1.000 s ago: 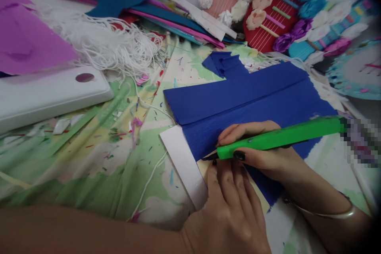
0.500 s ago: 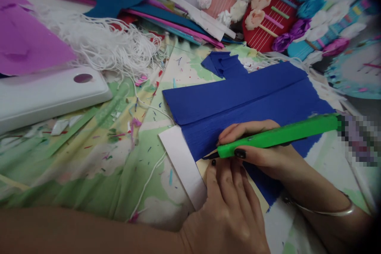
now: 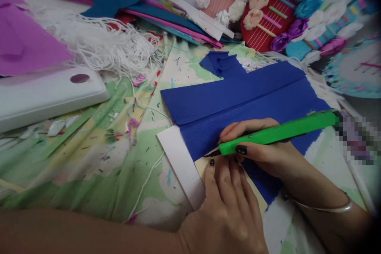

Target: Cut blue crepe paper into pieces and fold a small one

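Note:
My right hand (image 3: 262,151) grips a green utility knife (image 3: 276,129) with a thin dark blade. Its tip meets the top edge of a pale yellow card (image 3: 201,166), where the card lies over blue crepe paper (image 3: 238,99). Flat on that card rests my left hand (image 3: 229,202), its fingers stretched out just below the blade. A white card strip (image 3: 180,162) lies along the left side of the yellow card, partly behind my left hand. The blue paper is folded, with a crease running along its length.
A white padded box-like object (image 3: 50,97) stands at left, under purple paper (image 3: 32,35). Tangled white string (image 3: 101,47) lies behind it. Decorated pieces with paper flowers (image 3: 253,18) fill the back right. Paper scraps litter the green patterned cloth (image 3: 119,182).
The knife tip has shifted slightly right along the edge of the yellow card. My left hand stays on the card. The whole view has moved a little.

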